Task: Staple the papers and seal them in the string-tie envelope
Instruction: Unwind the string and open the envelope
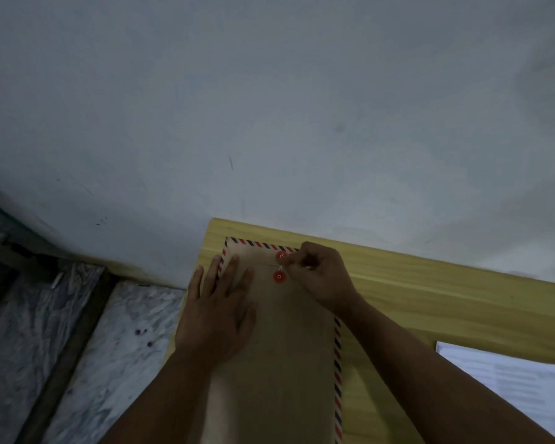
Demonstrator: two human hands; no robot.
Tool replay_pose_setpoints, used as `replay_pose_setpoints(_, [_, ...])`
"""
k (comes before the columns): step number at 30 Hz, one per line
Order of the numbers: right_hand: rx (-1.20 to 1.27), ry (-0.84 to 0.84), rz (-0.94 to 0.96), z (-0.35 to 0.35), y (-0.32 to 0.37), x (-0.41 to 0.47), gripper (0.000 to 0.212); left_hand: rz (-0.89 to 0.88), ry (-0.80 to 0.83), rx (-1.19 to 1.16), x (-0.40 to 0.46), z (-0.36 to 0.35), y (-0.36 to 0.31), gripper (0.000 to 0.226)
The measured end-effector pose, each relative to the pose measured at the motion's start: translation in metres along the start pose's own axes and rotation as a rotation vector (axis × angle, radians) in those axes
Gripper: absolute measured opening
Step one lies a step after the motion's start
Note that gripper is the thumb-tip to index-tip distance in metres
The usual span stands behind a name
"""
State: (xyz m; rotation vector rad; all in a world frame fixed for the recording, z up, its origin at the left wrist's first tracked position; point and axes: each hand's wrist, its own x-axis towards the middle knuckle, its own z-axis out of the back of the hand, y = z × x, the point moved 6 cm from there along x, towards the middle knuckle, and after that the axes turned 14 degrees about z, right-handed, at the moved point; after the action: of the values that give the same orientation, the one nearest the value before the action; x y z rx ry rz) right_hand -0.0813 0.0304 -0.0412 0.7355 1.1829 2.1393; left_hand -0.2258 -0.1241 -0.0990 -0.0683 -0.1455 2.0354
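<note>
At the lower left of the frame a marbled floor [87,331] is seen, and beside it the wooden table [430,299] begins. The left hand [217,310] is laid flat with straight fingers on the left part of the brown envelope [279,357], which lies in the lower middle of the frame with its flap end near the wall [269,107]. This pressing should be kept firm, so that the envelope is not dragged when the string is pulled. Right of it, the two red buttons [280,266] are seen, joined by a thin white string [281,268]. The string is pinched by the right hand [322,272] just beside the upper button. The string should probably be kept tight and wound in a figure of eight around both buttons. At the lower right, some white papers [513,379] are left on the table; whether they are stapled cannot be told.
</note>
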Motion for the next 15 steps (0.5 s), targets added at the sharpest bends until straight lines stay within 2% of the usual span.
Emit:
replay_pose_setpoints(3, [0.199, -0.011, -0.103, -0.014, 0.009, 0.004, 0.024, -0.003, 0.006, -0.005, 0.0, 0.0, 0.0, 0.061])
replay_pose_setpoints(5, [0.302, 0.081, -0.158, -0.024, 0.014, 0.003, 0.017, -0.006, 0.005, -0.01, 0.001, 0.0, -0.001, 0.061])
replay_pose_setpoints(6, [0.276, 0.151, -0.178, -0.027, 0.016, 0.0, 0.013, -0.007, 0.009, -0.003, 0.001, 0.0, -0.001, 0.062])
replay_pose_setpoints(8, [0.171, 0.287, -0.244, -0.031, 0.011, -0.01, 0.009, -0.007, 0.019, 0.012, 0.001, -0.001, -0.001, 0.065])
replay_pose_setpoints(11, [-0.048, 0.393, -0.341, -0.022, -0.002, -0.023, 0.011, 0.005, 0.024, 0.022, 0.001, 0.0, 0.0, 0.065])
replay_pose_setpoints(15, [-0.544, 0.428, -0.241, 0.009, -0.003, -0.012, 0.013, 0.008, 0.024, 0.015, 0.001, -0.001, 0.0, 0.062])
